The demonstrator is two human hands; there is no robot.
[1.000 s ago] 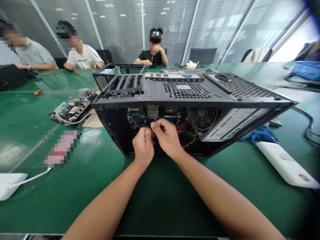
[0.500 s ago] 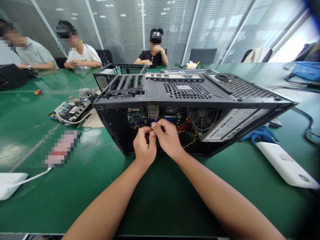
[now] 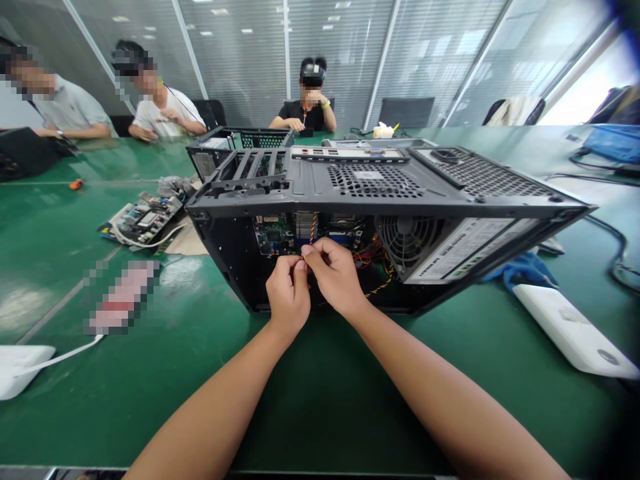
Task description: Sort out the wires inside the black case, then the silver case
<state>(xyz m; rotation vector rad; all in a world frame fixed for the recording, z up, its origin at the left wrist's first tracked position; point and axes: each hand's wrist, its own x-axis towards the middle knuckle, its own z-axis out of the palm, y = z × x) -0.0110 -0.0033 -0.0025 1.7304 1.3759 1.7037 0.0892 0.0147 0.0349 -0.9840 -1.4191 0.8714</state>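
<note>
An open black computer case [image 3: 260, 207] stands on the green table with its side opening toward me. At that opening my left hand [image 3: 289, 290] and my right hand [image 3: 334, 273] meet, fingertips pinched close together. A twisted yellow-and-black cable [image 3: 313, 230] hangs from above into my right fingers. The left fingertips are closed by its lower part; the cable's end is hidden between the fingers. Behind my hands sit a green motherboard [image 3: 273, 237] and a heatsink [image 3: 303, 223]. To their right is the power supply fan [image 3: 407, 240], with red wires [image 3: 370, 253] below it.
A loose circuit board [image 3: 145, 220] lies left of the case, near a pixelated phone [image 3: 125, 297] and its white cord [image 3: 75, 355]. On the right are a white power bank [image 3: 575, 330] and a blue cloth [image 3: 533, 270]. Several people sit across the table [image 3: 210, 400].
My left thumb and hand have shifted very slightly left; the right hand stays nearly still. Across the table, one person in white has raised a hand.
</note>
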